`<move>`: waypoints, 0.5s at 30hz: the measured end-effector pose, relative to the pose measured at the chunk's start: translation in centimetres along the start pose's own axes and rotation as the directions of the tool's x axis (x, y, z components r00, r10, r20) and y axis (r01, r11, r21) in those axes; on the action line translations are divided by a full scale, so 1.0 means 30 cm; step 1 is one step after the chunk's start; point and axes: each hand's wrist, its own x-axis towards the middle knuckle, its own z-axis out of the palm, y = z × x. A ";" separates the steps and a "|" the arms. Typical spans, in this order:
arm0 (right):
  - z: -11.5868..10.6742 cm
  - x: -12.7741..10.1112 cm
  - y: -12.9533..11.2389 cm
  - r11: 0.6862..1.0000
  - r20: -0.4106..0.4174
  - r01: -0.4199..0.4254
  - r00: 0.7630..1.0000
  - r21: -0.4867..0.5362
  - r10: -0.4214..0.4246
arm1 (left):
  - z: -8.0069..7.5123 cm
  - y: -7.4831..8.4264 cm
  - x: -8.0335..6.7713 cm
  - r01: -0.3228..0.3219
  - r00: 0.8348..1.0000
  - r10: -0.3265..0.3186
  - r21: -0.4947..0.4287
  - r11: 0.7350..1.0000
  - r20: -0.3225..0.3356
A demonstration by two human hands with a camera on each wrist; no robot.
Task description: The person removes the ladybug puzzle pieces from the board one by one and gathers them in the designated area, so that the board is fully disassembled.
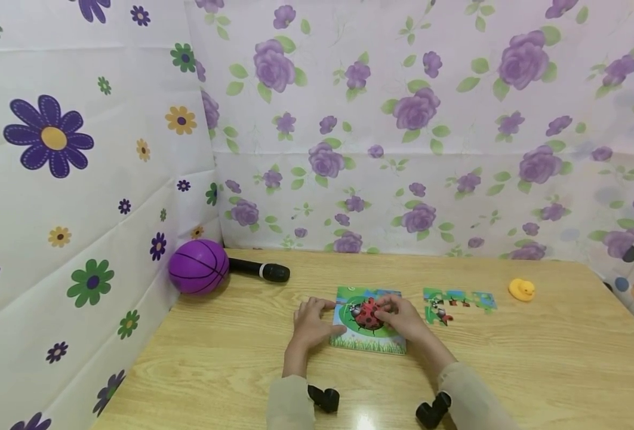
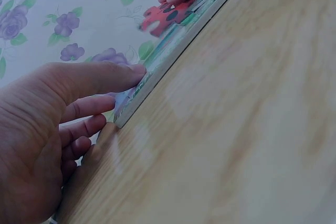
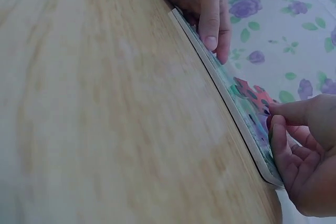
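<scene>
Two black wrist units (image 1: 323,399) are sitting nearest the viewer, beside the cuffs of two light sleeves (image 1: 290,403). The left hand (image 1: 311,322) is resting its thumb on the edge of a ladybug puzzle board (image 1: 368,344), the fingers lying relaxed. The right hand (image 1: 403,316) is grasping a red, black-spotted puzzle piece (image 2: 167,18) between thumb and fingers; the piece is tilting above the board's ladybug picture. A round green mark near the board's far left corner is showing too small to read. Loose puzzle pieces (image 1: 456,296) are lying on the wooden table (image 1: 231,358) to the board's right. Farther back, a yellow duck (image 1: 522,290) is standing at right, while a purple ball (image 1: 199,267) and a black microphone (image 1: 260,270) with a white band are lying at left. Behind, a rose-patterned sheet (image 1: 325,160) is hanging.
</scene>
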 end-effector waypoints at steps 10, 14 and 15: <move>-0.013 -0.002 -0.002 0.999 -0.017 -0.019 1.000 0.042 0.020 | 0.001 0.003 -0.005 -0.020 1.000 0.020 0.002 1.000 -0.001; -0.042 -0.011 -0.015 0.998 -0.022 -0.008 1.000 0.054 0.009 | 0.001 0.001 -0.004 -0.022 1.000 0.022 0.002 1.000 -0.006; -0.053 -0.011 -0.014 0.999 -0.022 0.000 1.000 0.048 0.001 | 0.000 0.000 -0.003 -0.021 1.000 0.021 0.001 1.000 -0.007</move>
